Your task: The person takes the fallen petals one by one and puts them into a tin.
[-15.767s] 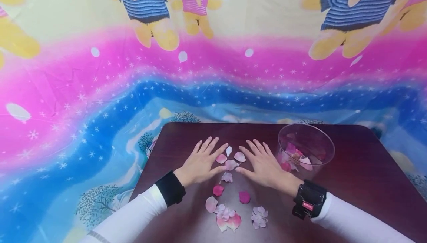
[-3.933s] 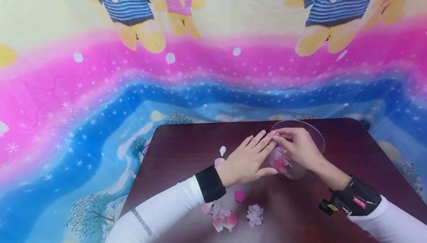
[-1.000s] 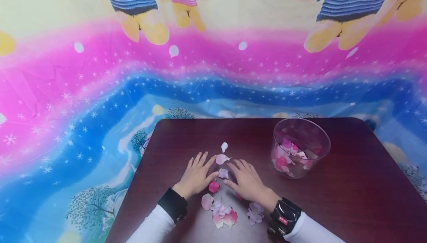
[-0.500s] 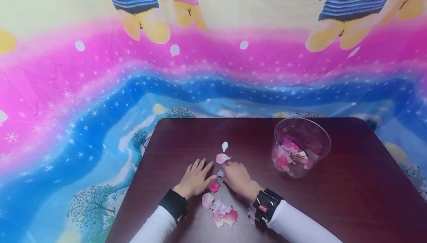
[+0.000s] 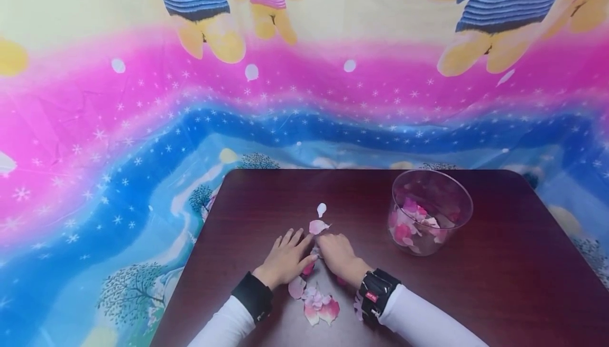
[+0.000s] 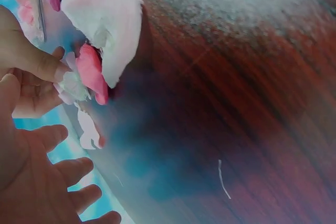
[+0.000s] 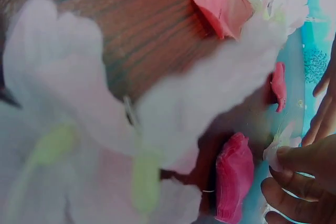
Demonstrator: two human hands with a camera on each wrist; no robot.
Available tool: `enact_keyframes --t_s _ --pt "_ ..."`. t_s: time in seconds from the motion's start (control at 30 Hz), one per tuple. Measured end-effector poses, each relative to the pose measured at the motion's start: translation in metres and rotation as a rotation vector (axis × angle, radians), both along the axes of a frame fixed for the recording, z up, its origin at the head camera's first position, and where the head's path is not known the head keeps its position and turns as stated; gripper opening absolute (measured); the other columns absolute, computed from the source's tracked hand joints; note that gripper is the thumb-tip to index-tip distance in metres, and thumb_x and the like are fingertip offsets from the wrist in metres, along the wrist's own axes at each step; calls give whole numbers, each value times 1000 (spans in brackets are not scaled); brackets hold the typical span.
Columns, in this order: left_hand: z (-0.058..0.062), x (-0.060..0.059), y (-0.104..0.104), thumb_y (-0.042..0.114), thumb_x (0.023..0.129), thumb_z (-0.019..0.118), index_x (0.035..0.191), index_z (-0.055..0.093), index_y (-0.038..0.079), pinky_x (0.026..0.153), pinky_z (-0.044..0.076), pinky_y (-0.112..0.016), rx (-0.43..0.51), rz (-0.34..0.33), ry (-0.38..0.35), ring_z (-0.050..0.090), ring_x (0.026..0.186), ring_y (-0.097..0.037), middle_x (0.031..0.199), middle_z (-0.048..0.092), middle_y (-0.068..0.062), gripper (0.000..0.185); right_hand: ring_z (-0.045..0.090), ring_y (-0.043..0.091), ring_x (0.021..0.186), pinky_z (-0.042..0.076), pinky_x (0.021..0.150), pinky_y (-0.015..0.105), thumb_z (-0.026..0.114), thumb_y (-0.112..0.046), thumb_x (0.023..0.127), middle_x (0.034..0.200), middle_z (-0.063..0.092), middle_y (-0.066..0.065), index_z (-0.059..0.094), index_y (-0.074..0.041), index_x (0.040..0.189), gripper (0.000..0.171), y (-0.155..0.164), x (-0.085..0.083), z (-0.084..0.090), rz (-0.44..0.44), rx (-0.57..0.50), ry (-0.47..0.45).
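On the dark wooden table (image 5: 499,283) my left hand (image 5: 289,252) lies flat with straight fingers, beside a dark pink petal (image 5: 308,269). My right hand (image 5: 329,246) is right next to it, fingers curled, pinching a small pale petal (image 7: 275,151) off the table. The right wrist view shows the curled right fingers (image 7: 294,182) on that petal, with the dark pink petal (image 7: 233,178) beside them. In the left wrist view my left hand (image 6: 42,182) is spread, near the pale petal (image 6: 71,85) and the dark pink petal (image 6: 92,72).
A clear glass bowl (image 5: 463,209) with several pink petals in it stands to the right. Two pale petals (image 5: 317,226) lie beyond my hands. A cluster of petals (image 5: 319,306) lies near my wrists. A colourful printed cloth (image 5: 142,125) hangs behind the table.
Both hands have come together. The left hand slid right beside the right hand, and the right fingers have curled onto the small pale petal between them.
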State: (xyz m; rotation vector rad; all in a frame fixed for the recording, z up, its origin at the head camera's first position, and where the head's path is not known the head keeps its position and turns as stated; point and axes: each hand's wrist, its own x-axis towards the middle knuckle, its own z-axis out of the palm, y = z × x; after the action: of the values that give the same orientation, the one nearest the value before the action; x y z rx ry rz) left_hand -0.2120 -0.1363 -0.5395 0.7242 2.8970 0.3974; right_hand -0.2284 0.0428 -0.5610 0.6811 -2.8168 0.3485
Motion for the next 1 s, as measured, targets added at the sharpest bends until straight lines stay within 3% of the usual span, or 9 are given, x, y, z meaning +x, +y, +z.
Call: enact_keyframes --t_s 0.2,0.33,0.47,0.6,0.77,1.0 --pt "0 -2 3 54 103 44 154 44 16 117 31 -64 -24 3 -11 34 149 -44 160 40 -19 64 66 21 61 50 55 40 75 -20 84 69 70 0 66 -16 73 15 3 0 2 3 -43 -34" --pt "2 -2 4 54 103 45 154 44 17 117 31 -63 -36 -6 35 34 150 -43 161 39 -18 64 69 25 63 52 55 42 73 -19 84 72 73 4 70 -15 76 9 9 -2 7 -20 -49 -16" --pt "9 -1 7 56 101 48 155 42 19 119 30 -63 -58 -15 96 32 151 -42 162 38 -17 66 70 28 64 53 56 43 71 -10 84 72 73 7 71 -13 76 8 21 -7 17 -74 -28 31" --pt "19 1 14 58 101 47 158 36 24 122 28 -60 -77 -24 112 29 153 -39 164 35 -14 67 70 30 64 53 55 44 70 -4 81 72 73 9 70 -11 76 9 40 -11 30 -117 -35 51" --pt "34 5 24 60 101 44 159 33 27 123 26 -58 -60 -52 150 27 155 -37 165 34 -11 68 69 30 65 53 56 43 74 -3 80 73 73 8 69 -11 75 11 60 -12 56 -156 -41 46" --pt "64 10 39 61 101 43 161 27 30 125 25 -56 -36 -110 208 22 158 -31 169 25 -7 69 68 26 65 53 57 41 77 -8 86 72 70 5 71 -9 80 9 85 -7 110 -151 -100 111"
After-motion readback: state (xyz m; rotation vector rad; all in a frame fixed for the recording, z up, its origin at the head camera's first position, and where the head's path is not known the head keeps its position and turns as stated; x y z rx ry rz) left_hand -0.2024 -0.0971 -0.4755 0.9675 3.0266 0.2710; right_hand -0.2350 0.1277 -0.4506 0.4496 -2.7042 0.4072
